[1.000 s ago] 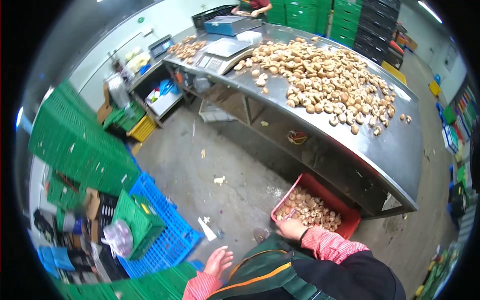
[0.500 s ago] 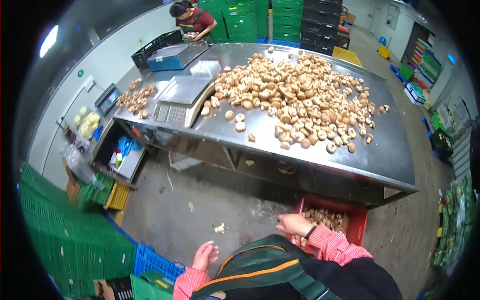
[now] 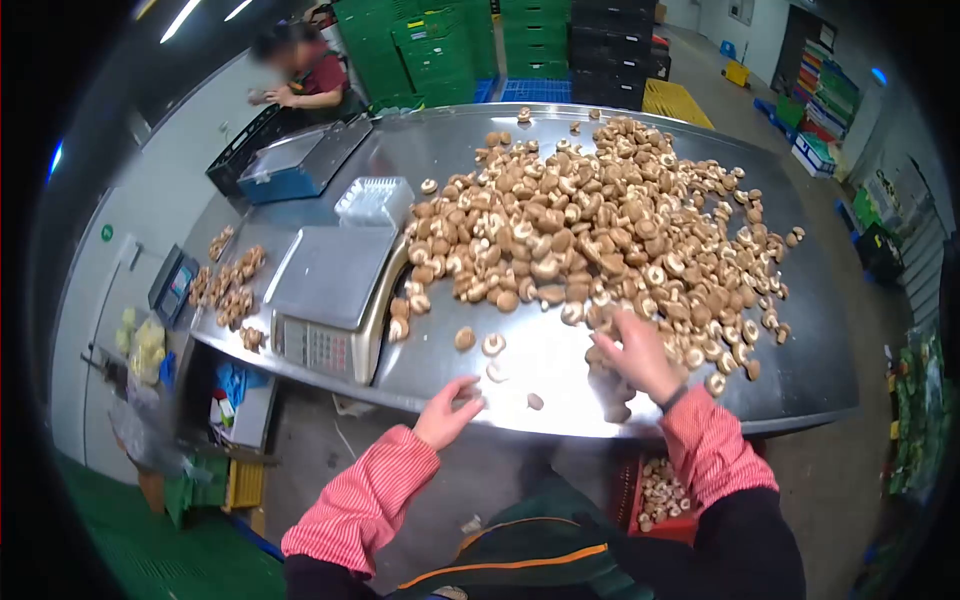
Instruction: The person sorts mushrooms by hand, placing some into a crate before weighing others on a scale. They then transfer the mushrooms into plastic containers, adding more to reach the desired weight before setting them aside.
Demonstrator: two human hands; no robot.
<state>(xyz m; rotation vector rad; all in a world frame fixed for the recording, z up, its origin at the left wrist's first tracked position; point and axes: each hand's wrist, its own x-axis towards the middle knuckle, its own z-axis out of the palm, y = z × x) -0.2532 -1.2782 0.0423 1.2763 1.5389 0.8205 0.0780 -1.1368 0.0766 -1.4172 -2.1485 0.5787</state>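
Over the near side of a long, smooth stainless-steel table (image 3: 822,372), reaching with the right hand (image 3: 645,362) into the front edge of a broad heap of brown-capped, pale-stemmed mushrooms (image 3: 560,225). Thumb apart from forefinger there; cannot tell whether clamped on a mushroom among the crowded caps. Hovering near the table's front edge with the left hand (image 3: 446,415), thumb and fingers apart, beside 4 stray mushrooms (image 3: 493,345).

Judged by the spread, far from finished: most loose on the steel, a smaller load inside a red plastic crate (image 3: 690,529) below, and a little knobbly brown cluster (image 3: 237,283) beyond the scale.

Rounded, matte caps against cold, glaring metal; curved stems, pale gills. Left of the heap, a cream-bodied scale with a flat grey metal plate (image 3: 335,272), then clear, ribbed plastic trays (image 3: 373,202). Farther back, a co-worker (image 3: 325,82) at a black slatted crate (image 3: 232,150).
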